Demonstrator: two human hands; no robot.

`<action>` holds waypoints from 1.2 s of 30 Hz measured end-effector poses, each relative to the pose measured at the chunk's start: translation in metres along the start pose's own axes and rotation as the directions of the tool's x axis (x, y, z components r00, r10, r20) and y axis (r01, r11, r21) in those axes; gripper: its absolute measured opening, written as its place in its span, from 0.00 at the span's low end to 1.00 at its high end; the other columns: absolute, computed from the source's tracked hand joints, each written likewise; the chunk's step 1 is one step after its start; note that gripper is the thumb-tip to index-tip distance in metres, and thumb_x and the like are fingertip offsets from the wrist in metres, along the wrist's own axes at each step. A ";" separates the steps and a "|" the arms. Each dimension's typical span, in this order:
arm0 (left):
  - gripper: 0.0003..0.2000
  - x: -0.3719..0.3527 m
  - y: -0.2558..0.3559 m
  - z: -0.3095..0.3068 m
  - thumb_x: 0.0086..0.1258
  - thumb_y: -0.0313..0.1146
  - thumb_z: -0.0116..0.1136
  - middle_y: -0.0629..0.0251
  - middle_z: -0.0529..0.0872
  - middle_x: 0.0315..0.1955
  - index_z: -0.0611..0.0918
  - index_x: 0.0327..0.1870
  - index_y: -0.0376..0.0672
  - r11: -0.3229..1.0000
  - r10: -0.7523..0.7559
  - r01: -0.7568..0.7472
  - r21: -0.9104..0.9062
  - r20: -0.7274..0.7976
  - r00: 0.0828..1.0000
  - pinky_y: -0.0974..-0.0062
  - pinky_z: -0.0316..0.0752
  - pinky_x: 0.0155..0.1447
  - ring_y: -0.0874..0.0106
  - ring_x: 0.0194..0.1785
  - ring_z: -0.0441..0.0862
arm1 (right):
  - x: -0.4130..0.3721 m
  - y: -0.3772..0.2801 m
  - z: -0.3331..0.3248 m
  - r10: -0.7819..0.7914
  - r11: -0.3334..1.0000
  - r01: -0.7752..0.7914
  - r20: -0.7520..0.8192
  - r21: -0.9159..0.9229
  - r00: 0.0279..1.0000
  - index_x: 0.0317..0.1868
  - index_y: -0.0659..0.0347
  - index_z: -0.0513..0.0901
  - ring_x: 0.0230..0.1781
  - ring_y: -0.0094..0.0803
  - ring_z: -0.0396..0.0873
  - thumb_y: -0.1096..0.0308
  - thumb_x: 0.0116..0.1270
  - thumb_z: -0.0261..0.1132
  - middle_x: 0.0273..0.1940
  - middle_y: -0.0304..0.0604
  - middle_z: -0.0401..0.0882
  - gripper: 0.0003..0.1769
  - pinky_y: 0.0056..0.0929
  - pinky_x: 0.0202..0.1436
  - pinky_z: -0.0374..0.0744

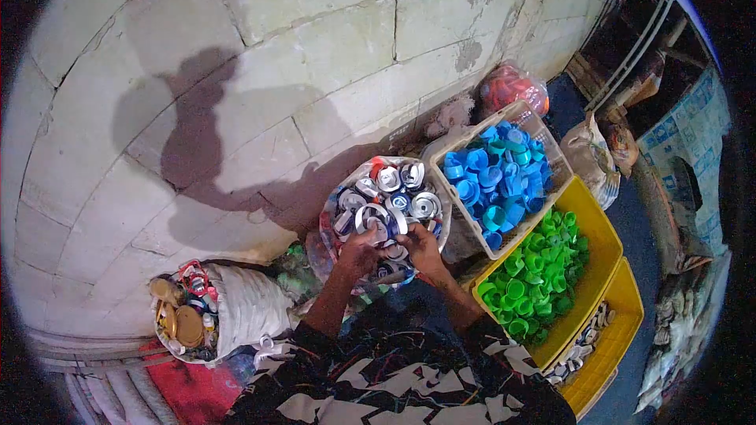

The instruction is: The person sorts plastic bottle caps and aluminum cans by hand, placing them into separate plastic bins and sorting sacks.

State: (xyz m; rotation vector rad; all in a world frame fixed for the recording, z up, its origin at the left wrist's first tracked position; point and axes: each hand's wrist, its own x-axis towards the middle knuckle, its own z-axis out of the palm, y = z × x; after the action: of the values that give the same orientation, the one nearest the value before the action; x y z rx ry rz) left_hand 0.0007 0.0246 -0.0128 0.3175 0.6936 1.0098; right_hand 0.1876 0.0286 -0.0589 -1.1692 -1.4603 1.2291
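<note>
Several crushed drink cans with silver and blue sides fill a clear plastic bag (331, 248) in front of me. Over the bag's opening, my left hand (359, 253) has its fingers closed on the left side of a crushed can (376, 224) with a pale round rim. My right hand (421, 250) is closed at the can's right side, its fingertips against the edge. Another can (426, 205) lies on the pile just beyond my right fingers. My palms face inward and their undersides are hidden.
To the right stand a white crate (435, 164) of blue plastic caps (504, 177), a yellow bin (594, 216) of green caps (535, 271), and another yellow bin (630, 307). A white sack (256, 299) of mixed lids lies left. A block wall (331, 31) rises behind.
</note>
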 end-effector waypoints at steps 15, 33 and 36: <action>0.17 0.009 -0.011 -0.032 0.72 0.46 0.54 0.65 0.79 0.48 0.73 0.55 0.47 0.965 0.130 -0.142 0.220 0.070 0.989 0.56 0.63 0.67 0.68 0.57 0.74 | 0.007 -0.027 0.013 0.319 0.728 -0.291 0.069 0.620 0.945 0.45 0.60 0.75 0.36 0.21 0.74 0.64 0.72 0.61 0.35 0.34 0.76 0.09 0.26 0.36 0.77; 0.23 0.028 -0.032 0.008 0.76 0.48 0.46 0.53 0.83 0.40 0.77 0.49 0.32 0.481 0.383 -0.169 0.860 -0.032 0.923 0.66 0.71 0.52 0.62 0.47 0.80 | -0.090 -0.082 -0.056 -0.299 0.595 0.089 -0.117 -0.799 0.947 0.43 0.57 0.84 0.43 0.45 0.78 0.73 0.52 0.65 0.39 0.44 0.80 0.15 0.41 0.46 0.75; 0.25 0.026 -0.069 0.044 0.77 0.51 0.42 0.55 0.82 0.41 0.77 0.49 0.32 0.536 0.307 -0.139 0.832 -0.039 0.951 0.65 0.69 0.55 0.63 0.50 0.79 | -0.136 -0.069 -0.076 -0.291 0.558 -0.019 -0.217 -0.830 0.932 0.43 0.57 0.84 0.42 0.44 0.78 0.74 0.53 0.64 0.41 0.43 0.81 0.14 0.41 0.45 0.75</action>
State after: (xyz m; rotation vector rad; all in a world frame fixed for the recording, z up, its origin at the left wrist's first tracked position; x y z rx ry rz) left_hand 0.0851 0.0149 -0.0274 1.1918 1.3186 0.8960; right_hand 0.2774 -0.0968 0.0130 -1.7171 -1.8648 0.1149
